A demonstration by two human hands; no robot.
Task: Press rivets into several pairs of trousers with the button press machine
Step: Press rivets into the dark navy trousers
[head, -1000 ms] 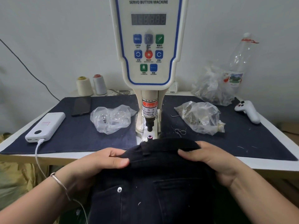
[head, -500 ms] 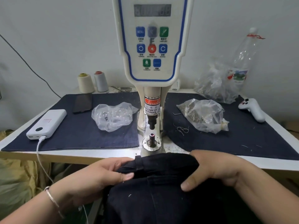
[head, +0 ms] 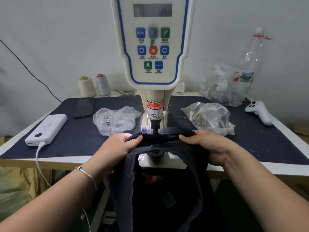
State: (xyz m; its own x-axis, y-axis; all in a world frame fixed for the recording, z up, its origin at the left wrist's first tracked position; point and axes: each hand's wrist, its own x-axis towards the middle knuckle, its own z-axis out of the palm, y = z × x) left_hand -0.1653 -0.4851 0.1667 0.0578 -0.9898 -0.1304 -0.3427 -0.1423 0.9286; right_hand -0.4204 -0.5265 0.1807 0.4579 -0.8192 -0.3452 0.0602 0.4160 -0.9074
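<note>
I'm in a small garment workshop: a servo button press machine (head: 153, 47) stands before me on the table (head: 250, 168), thread cones (head: 87, 87) sit at its back-left corner, and plastic bags of metal fittings (head: 209, 117) lie on a denim cloth (head: 80, 139).

1. A single head-worn wide-angle view looks forward and down, close over the desk's (head: 250, 166) near edge.
2. It faces the button press machine (head: 153, 47) squarely; the wall stands behind.
3. Both forearms enter from the bottom corners.
</note>
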